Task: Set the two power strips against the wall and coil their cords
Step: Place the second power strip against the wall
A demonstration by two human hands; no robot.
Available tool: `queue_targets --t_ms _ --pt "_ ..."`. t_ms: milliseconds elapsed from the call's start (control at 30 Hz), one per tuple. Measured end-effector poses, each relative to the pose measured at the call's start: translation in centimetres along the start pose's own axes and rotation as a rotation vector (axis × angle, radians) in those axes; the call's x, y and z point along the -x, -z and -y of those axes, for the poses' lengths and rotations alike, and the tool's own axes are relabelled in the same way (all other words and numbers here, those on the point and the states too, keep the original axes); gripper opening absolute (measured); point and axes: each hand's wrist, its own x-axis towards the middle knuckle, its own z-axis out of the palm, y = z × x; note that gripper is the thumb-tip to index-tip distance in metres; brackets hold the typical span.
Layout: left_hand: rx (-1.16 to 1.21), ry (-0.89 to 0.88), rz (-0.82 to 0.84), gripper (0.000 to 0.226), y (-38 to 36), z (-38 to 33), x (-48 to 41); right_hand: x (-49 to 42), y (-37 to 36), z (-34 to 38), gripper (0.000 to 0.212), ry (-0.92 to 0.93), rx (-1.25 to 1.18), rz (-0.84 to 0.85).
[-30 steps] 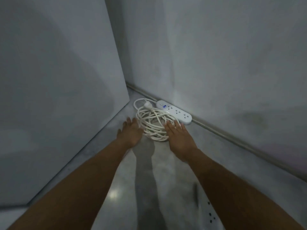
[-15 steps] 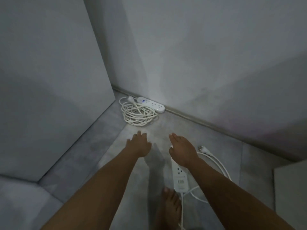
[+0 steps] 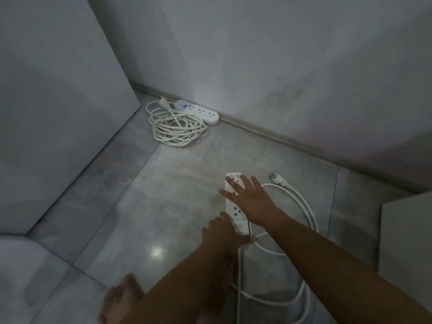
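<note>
Right hand (image 3: 252, 202) lies spread flat on the power strip (image 3: 236, 212), left hand (image 3: 221, 232) gripping its cord end.

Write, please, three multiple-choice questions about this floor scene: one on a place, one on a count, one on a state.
1. Where does the far power strip lie?
A. along the baseboard
B. on a chair
C. on a shelf

2. How many power strips show?
A. one
B. two
C. three

3. How is the near power strip and its cord?
A. cord coiled tight
B. cord loose on the floor
C. cord plugged into a socket

Answers:
1 A, its long side lies by it.
2 B, one far, one under the right hand.
3 B, it lies in wide loops, its plug free.
</note>
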Motion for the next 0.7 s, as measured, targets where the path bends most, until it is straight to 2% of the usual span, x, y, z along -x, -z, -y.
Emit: queue_targets --t_ms 67,167,333,500,700 --pt "-0.106 0.010 -0.069 0.097 -1.4 0.0 0.2 -0.7 -1.1 -0.4 0.069 0.056 0.090 0.020" --pt "-0.193 -0.042 -0.149 0.083 -2.0 0.1 -0.4 -1.1 -0.9 -0.9 0.053 0.105 0.173 0.008" --pt "-0.128 -0.174 -0.248 0.072 -1.4 0.0 -0.6 1.2 2.0 -3.7 0.067 0.058 0.174 0.055" --pt "0.108 -0.216 -0.292 0.063 1.4 -1.3 2.3 6.1 9.0 -5.1 0.078 -0.048 0.247 0.028" --pt "0.228 -0.305 -0.299 0.068 5.0 -3.9 7.0 11.3 15.6 -5.2 0.066 -0.092 0.395 -0.163"
